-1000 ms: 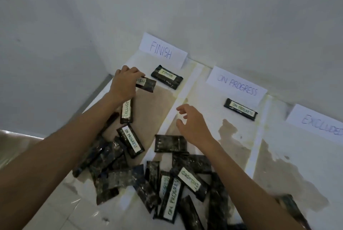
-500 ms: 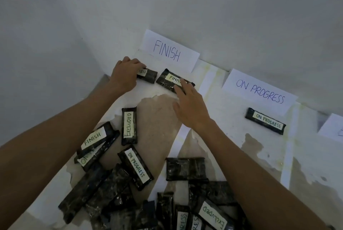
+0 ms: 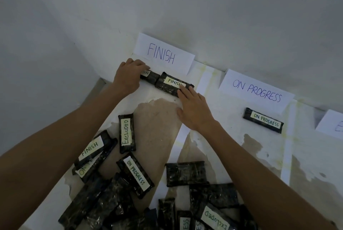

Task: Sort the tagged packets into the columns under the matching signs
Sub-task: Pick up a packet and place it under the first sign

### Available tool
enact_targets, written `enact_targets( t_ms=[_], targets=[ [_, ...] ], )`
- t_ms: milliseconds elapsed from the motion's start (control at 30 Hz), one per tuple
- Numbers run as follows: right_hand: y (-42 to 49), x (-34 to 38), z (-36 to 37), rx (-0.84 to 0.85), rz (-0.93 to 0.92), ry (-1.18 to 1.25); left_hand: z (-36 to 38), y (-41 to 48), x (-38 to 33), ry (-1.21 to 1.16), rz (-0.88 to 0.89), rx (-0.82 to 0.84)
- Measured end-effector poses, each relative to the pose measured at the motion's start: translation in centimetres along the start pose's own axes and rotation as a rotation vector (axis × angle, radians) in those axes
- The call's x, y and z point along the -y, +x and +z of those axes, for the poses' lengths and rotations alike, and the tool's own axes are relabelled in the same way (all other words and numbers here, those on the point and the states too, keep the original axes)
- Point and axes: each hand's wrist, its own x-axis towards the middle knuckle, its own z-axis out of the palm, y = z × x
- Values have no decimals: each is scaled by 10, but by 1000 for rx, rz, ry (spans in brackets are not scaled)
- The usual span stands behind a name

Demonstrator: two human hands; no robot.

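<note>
Under the FINISH sign (image 3: 164,55) two dark packets lie end to end. My left hand (image 3: 130,75) covers and grips the left one, a FINISH packet (image 3: 150,76) with only "SH" showing. My right hand (image 3: 194,109) lies flat, its fingertips resting on the right end of the second FINISH packet (image 3: 171,84). One ON PROGRESS packet (image 3: 262,120) sits under the ON PROGRESS sign (image 3: 257,91). A pile of dark packets (image 3: 130,192) lies near me, among them an EXCLUDED packet (image 3: 127,133), a FINISH packet (image 3: 91,149) and an ON PROGRESS packet (image 3: 135,174).
A third sign (image 3: 332,125), cut off at the right edge, marks another column. White tape strips (image 3: 286,155) divide the stained floor into columns. The wall (image 3: 204,6) rises right behind the signs, and a side wall closes in on the left.
My left hand slid its FINISH packet up under the sign, beside the other one. My right hand reached forward and came down on the second FINISH packet's right end.
</note>
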Motion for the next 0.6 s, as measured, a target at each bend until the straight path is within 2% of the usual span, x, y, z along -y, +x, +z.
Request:
enact_targets(
  t_ms=[267, 467, 600],
  targets=[
    [-24, 7, -19, 19, -37, 171, -13, -38, -30, -143, -55, -36],
    [-70, 25, -35, 105, -91, 229, -36, -111, -77, -213, -10, 98],
    [-100, 34, -30, 257, -112, 210, -39, -156, -104, -263, -16, 181]
  ],
)
